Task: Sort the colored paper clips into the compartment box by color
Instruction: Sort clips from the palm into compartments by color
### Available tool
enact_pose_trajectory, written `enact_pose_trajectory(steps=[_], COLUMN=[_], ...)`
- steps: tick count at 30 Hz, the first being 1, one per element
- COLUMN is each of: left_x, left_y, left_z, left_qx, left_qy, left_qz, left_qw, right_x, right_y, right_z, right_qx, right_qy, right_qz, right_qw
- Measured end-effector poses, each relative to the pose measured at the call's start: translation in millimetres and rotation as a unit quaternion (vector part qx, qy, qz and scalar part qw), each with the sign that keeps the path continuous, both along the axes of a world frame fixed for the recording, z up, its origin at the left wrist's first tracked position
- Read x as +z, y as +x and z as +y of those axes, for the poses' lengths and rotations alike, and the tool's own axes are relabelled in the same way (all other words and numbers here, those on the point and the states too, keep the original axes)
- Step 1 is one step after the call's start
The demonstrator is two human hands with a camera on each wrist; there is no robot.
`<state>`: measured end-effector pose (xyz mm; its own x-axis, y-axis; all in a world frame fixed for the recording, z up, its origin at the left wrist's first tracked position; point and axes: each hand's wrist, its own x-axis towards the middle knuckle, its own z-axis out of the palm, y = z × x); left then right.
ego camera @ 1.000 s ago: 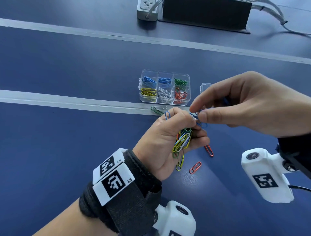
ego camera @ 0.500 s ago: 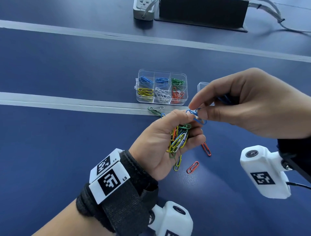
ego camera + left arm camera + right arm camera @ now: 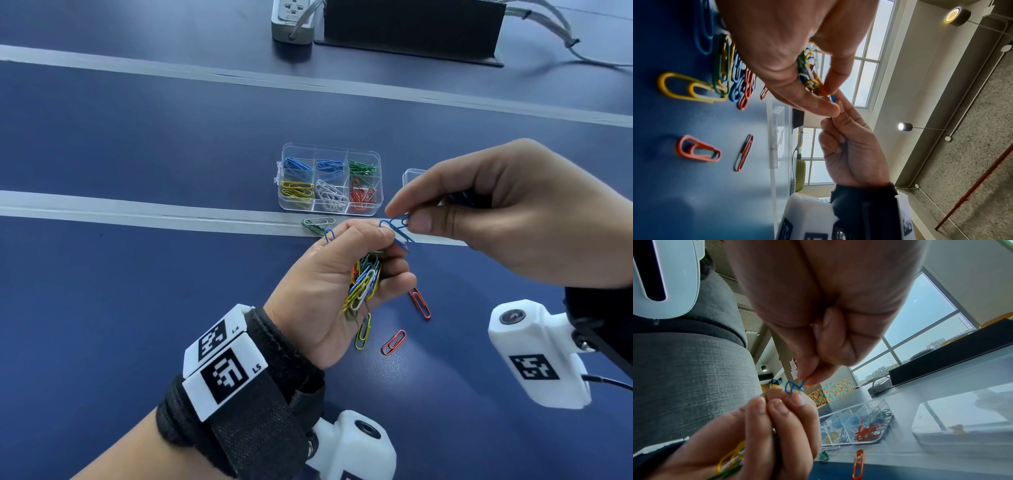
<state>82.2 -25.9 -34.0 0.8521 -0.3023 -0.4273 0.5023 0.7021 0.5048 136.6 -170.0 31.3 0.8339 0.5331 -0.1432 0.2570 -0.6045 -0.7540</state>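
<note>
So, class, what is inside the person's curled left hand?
The left hand grips a mixed bunch of paper clips: yellow, green, blue, white, some red. How many lie deeper in the palm is covered by the fingers.

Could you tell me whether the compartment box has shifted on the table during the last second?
No. The compartment box sits just behind the pale strip, exactly as before.

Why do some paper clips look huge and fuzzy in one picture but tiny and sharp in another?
Left wrist view: the yellow clip lies close to the very wide lens, so it looks big and soft. Head view: farther off, the compartment box and its clips look small and crisp. Right wrist view: the box is blurry.
</note>
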Motion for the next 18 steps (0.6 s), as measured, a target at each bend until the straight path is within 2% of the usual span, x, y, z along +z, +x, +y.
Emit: enact_pose_trajectory(steps=[4,8,12,18], left_x=[-1.8,-1.7,-3.3,0.4], left_y=[-0.2,-1.3,-2.9,-3.6], left_z=[-0.4,-0.3,-1.1,-2.4], left_qx=[0.001,-0.010,-0.022,-0.030], left_qy=[0.004,0.000,0.000,0.002], left_qz=[-0.001,-0.021,-0.031,-0.030], left_qw=[1.000,1.000,0.999,0.999], right_x=[0.8,0.8,-0.8,-8.4], right_y=[-1.6,-2.2,-0.7,2.1], right_z=[3.6,4.3,4.3,1.6], right_qx=[0.004,0.009,0.006,-0.010], right_qy=[-0.034,-0.038,-0.023,0.078], right_qz=[-0.037,-0.013,0.057,0.184], right_qw=[0.999,0.999,0.998,0.980])
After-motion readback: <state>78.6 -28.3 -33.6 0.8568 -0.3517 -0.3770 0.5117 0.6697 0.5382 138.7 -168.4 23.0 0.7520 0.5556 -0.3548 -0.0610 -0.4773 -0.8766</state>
